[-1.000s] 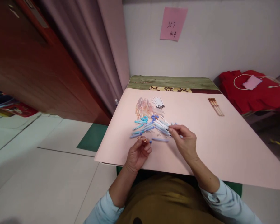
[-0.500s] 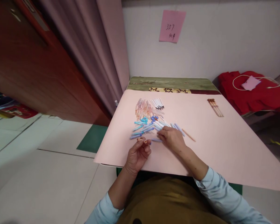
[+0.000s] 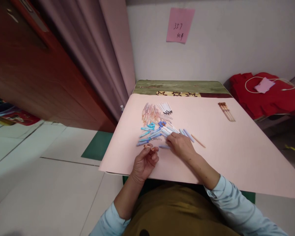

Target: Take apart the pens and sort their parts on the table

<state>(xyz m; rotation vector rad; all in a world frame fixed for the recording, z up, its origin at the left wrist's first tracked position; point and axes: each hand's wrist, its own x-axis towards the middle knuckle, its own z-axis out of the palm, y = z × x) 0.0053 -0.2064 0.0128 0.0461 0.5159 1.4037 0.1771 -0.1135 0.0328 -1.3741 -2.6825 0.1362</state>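
My left hand [image 3: 145,161] is closed around a short orange pen piece [image 3: 149,147], held just above the near part of a pink sheet [image 3: 236,154]. My right hand [image 3: 180,145] lies fingers-down on the near edge of a heap of blue and white pen parts [image 3: 154,132], fingertips touching a blue piece [image 3: 164,146]; whether it grips anything is hidden. Behind the heap lie pale pink barrels [image 3: 151,113] and white refills with dark tips [image 3: 166,108]. A single tan stick [image 3: 198,141] rests right of my right hand.
A small bundle of tan pens [image 3: 226,111] lies at the sheet's far right. The sheet covers a table with a green far edge [image 3: 179,87]. Red cloth with a white cord [image 3: 265,93] sits at the right, a curtain [image 3: 100,55] and wooden door [image 3: 27,65] at the left.
My right hand moved left and down onto the pile, leaving a tan stick lying on the sheet to its right. My left hand stayed put with the orange piece.
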